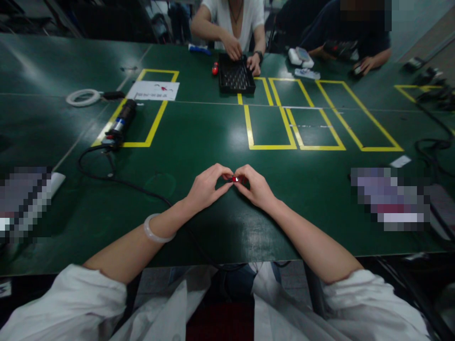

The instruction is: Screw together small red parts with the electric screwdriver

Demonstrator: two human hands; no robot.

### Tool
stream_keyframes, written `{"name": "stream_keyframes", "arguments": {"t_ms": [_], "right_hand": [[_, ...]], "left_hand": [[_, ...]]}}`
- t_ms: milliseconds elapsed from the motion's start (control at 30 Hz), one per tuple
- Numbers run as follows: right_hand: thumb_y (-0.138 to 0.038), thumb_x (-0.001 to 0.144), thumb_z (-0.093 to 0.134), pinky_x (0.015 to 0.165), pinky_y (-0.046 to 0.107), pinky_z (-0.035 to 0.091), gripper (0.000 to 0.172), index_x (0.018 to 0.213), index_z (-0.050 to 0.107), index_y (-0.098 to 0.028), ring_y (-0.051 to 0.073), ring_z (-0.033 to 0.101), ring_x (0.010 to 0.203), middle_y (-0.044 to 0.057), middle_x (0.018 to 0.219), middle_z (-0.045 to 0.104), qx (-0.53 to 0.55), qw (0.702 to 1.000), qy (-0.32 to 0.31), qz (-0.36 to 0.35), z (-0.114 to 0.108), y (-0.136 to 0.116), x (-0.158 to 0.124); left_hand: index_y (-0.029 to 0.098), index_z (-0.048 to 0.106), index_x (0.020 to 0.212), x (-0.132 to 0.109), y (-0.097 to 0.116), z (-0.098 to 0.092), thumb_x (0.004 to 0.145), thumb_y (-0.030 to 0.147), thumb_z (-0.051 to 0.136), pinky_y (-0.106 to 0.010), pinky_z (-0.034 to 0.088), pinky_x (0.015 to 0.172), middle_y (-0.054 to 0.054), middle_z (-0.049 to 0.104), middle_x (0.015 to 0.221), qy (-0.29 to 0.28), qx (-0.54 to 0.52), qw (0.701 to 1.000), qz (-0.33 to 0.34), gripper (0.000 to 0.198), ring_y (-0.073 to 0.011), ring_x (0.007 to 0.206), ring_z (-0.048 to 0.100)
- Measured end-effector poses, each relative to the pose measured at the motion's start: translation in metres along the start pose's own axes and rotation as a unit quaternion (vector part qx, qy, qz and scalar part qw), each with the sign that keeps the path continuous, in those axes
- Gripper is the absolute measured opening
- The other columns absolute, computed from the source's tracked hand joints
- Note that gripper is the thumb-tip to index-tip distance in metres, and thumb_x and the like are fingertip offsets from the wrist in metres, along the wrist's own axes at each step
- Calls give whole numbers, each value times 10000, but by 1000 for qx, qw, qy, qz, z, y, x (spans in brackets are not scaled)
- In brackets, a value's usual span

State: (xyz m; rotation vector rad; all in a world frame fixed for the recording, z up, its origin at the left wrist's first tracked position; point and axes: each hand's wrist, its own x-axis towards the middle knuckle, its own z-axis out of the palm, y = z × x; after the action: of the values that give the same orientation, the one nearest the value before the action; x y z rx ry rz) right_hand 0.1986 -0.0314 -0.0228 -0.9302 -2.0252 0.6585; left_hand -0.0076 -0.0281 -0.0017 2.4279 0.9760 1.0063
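Note:
Between my fingertips is a small red piece (235, 179) with a light spot on it; its exact kind is too small to make out. My left hand (209, 185) pinches it from the left side, thumb and forefinger closed together. From the right, my right hand (255, 187) grips the same piece between thumb and forefinger. Both hands meet just above the green table (227, 222), near its front edge. A translucent bangle (152, 229) circles my left wrist.
A black cable runs from a dark cylindrical tool (122, 121) at left. A printed sheet (153, 90) and yellow tape outlines (272, 147) lie ahead. Across the table, one person reaches into a black tray (237, 90); another sits at right. Blurred-out items (391, 194) rest at both sides.

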Motion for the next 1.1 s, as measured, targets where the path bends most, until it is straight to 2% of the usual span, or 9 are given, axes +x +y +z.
{"name": "stream_keyframes", "arguments": {"t_ms": [167, 433, 500, 600, 733, 867, 1000, 1100], "right_hand": [[-164, 878, 582, 721, 296, 511, 157, 1021, 556, -224, 156, 612, 775, 25, 920, 637, 78, 996, -26, 41, 1, 2, 1], [-160, 878, 577, 798, 304, 527, 207, 1077, 602, -212, 164, 651, 896, 48, 1020, 689, 175, 981, -55, 55, 5, 2, 1], [-178, 874, 594, 795, 292, 529, 197, 1069, 600, -207, 152, 653, 878, 44, 1017, 696, 224, 970, -57, 78, 7, 5, 1], [-226, 855, 653, 782, 270, 536, 204, 1047, 589, -205, 133, 666, 852, 45, 1047, 710, 328, 935, -65, 117, 10, 10, 1], [-318, 810, 752, 747, 256, 552, 287, 1024, 598, -205, 126, 676, 827, 51, 1090, 719, 410, 895, -63, 162, 10, 14, 2], [-368, 789, 794, 742, 273, 563, 331, 1009, 612, -199, 114, 667, 735, 32, 979, 720, 427, 884, -66, 179, 6, 12, 4], [-393, 774, 808, 726, 276, 555, 364, 1012, 622, -191, 115, 649, 692, 0, 819, 679, 414, 889, -60, 187, 4, 11, 4], [-396, 752, 824, 694, 258, 536, 382, 1001, 621, -189, 104, 626, 684, -11, 803, 653, 404, 893, -46, 190, 4, 11, 5]], "left_hand": [[162, 599, 1066, -1, -2, 1, 966, 314, 588, -309, 473, 836, -79, 659, 974, -19, 17, 1000, 12, 182, -194, 918, 618], [160, 593, 1113, -2, -2, 2, 978, 363, 574, -297, 459, 777, -65, 650, 905, -9, 63, 997, 33, 245, -186, 840, 618], [160, 576, 1125, -2, -2, 2, 976, 344, 581, -289, 464, 771, -60, 646, 905, 0, 59, 997, 43, 237, -179, 835, 618], [167, 553, 1127, -2, 0, 2, 963, 327, 607, -276, 482, 770, -52, 635, 914, 12, 41, 998, 48, 235, -167, 842, 622], [172, 542, 1160, 0, 2, 1, 950, 324, 628, -272, 499, 777, -52, 626, 927, 22, 32, 998, 49, 273, -163, 853, 621], [162, 565, 1166, 0, 2, 0, 963, 338, 606, -282, 492, 761, -50, 613, 880, 11, 45, 998, 39, 272, -166, 824, 604], [149, 600, 1091, 1, 2, -2, 987, 308, 558, -290, 488, 771, -61, 626, 890, -5, 37, 999, 32, 194, -169, 839, 608], [145, 596, 1044, 1, 3, -3, 976, 272, 566, -282, 496, 778, -51, 629, 888, -2, 18, 1000, 11, 147, -159, 834, 624]]}}
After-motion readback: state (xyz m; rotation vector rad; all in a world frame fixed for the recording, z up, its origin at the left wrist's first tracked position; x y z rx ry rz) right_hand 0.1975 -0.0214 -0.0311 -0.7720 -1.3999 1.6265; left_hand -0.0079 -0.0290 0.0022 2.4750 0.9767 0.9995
